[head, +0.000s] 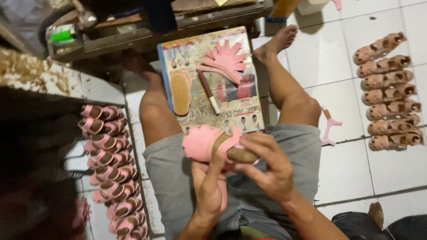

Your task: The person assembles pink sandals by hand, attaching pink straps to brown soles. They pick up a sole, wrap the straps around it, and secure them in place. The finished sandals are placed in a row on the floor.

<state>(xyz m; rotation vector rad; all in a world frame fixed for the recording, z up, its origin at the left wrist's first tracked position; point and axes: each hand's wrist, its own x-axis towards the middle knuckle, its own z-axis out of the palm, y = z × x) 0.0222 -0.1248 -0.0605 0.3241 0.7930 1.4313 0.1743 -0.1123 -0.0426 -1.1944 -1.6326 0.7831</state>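
At nine o'clock a dark blur (26, 178) swallows the frame's edge; both hands (240, 175) hide the pink sandal's (202, 141) rear half.

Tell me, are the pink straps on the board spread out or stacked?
Spread out: the pink straps fan apart on the board, beside a sole.

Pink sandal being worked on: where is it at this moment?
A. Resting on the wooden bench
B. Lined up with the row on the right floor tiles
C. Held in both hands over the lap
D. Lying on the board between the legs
C: the pink sandal is gripped by the left hand from below and the right hand at its sole, above the grey shorts.
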